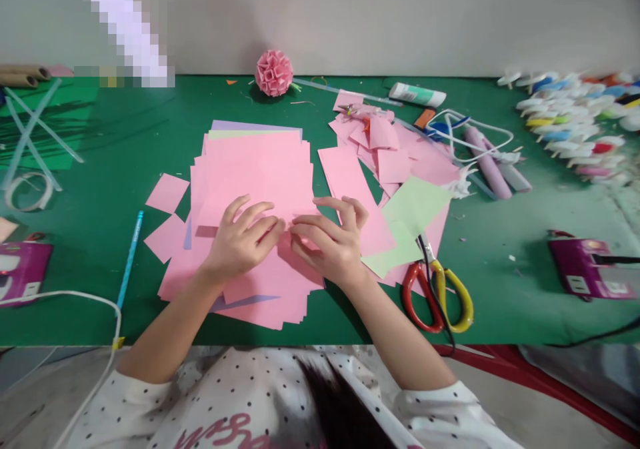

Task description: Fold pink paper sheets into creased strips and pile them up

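Note:
Sheets of pink paper (255,162) lie in a loose, uneven stack before me, with purple and green edges showing among them. My left hand (245,235) bends over the top pink sheet, its fingertips closed at the sheet's near edge and its thumb mostly hidden. Right beside it, my right hand (333,235) pinches the same edge between thumb and fingers. Both sets of fingertips nearly meet at the middle. A shadow under the sheet's left end shows that this edge is slightly raised.
A pink paper ball (274,73) sits at the back. Scissors (437,295) lie right of my arm, near green paper (417,209) and pink scraps (395,162). A glue stick (417,95), a blue pencil (130,262) and a purple box (593,267) are around.

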### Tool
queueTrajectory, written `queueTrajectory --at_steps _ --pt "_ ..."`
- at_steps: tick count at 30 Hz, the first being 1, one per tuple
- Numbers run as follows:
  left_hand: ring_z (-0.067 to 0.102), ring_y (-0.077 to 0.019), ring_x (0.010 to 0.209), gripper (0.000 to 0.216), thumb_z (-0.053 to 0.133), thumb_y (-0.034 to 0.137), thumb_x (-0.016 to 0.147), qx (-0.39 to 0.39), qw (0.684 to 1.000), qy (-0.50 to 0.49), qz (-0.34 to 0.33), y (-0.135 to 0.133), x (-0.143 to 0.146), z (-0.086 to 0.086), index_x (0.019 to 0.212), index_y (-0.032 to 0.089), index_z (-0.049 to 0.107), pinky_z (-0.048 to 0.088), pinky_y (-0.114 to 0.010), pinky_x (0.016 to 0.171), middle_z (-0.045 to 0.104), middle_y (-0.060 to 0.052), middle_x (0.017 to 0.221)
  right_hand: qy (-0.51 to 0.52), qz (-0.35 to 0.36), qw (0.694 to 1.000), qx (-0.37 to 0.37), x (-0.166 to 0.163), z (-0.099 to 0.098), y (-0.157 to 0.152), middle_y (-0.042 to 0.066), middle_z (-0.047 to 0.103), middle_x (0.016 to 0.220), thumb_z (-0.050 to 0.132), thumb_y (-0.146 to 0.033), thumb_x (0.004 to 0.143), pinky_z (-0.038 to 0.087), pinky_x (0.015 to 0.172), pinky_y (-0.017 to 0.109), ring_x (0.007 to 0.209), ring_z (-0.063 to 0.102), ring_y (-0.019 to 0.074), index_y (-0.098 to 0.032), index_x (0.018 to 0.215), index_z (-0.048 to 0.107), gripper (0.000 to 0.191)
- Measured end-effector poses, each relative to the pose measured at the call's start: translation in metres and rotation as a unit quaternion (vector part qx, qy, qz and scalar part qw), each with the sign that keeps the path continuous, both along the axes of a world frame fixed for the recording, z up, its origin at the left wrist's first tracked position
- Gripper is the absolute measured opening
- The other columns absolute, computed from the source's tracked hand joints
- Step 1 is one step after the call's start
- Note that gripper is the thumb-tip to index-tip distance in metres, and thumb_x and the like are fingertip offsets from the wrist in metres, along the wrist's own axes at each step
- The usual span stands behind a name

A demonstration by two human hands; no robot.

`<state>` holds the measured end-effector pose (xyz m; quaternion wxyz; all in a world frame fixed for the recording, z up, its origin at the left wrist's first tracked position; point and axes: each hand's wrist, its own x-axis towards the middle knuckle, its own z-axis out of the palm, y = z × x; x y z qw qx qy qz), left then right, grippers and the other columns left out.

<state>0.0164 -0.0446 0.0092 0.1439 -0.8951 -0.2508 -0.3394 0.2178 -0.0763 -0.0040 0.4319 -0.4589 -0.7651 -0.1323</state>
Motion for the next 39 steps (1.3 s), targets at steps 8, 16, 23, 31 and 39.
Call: queueTrajectory --at_steps 8,16,23,31,39 --pt "0.068 -0.0236 0.112 0.022 0.07 0.015 0.091 -0.036 0.993 -0.076 0.082 0.018 -0.03 -0.006 0.108 0.03 0.073 0.043 -0.049 0.107 0.078 0.001 0.095 0.047 -0.113 0.992 0.011 0.044 -0.001 0.014 -0.004 0.075 0.075 0.067 -0.016 0.082 0.04 0.094 0.045 0.103 0.069 0.0271 -0.027 0.08 0.063 0.011" --pt "0.07 -0.0226 0.106 0.02 0.071 0.012 0.09 0.027 0.998 -0.03 0.05 0.013 -0.014 -0.002 0.103 0.027 0.072 0.048 -0.046 0.103 0.078 0.004 0.097 0.057 -0.028 0.997 -0.036 0.026 0.002 0.006 0.004 0.076 0.099 0.073 -0.03 0.087 0.046 0.096 0.045 0.116 0.061 0.029 -0.027 0.105 0.069 0.019" --pt "0.069 -0.0224 0.109 0.024 0.072 0.014 0.088 -0.01 0.999 -0.041 0.028 0.003 -0.004 -0.001 0.107 0.028 0.072 0.046 -0.046 0.106 0.079 0.002 0.102 0.014 -0.006 0.999 -0.036 0.008 0.0 0.005 -0.002 0.076 0.098 0.077 -0.023 0.087 0.038 0.1 0.046 0.123 0.055 0.0268 -0.032 0.088 0.073 0.01" --pt "0.071 -0.0255 0.106 0.016 0.07 0.014 0.083 -0.008 0.998 -0.054 0.027 -0.005 0.002 -0.003 0.091 0.028 0.071 0.05 -0.05 0.101 0.079 0.001 0.097 0.005 0.022 0.999 -0.045 -0.003 0.005 -0.002 -0.003 0.078 0.093 0.075 -0.015 0.086 0.033 0.105 0.047 0.121 0.06 0.0268 -0.029 0.093 0.071 0.016" --pt "0.073 -0.0261 0.099 0.017 0.068 0.011 0.078 0.032 0.994 -0.065 0.077 0.006 -0.005 0.0 0.085 0.026 0.065 0.051 -0.05 0.093 0.079 0.003 0.092 0.005 -0.06 0.998 -0.02 0.013 0.005 0.006 -0.009 0.079 0.087 0.069 -0.019 0.093 0.03 0.104 0.047 0.115 0.066 0.0245 -0.032 0.088 0.069 0.013"
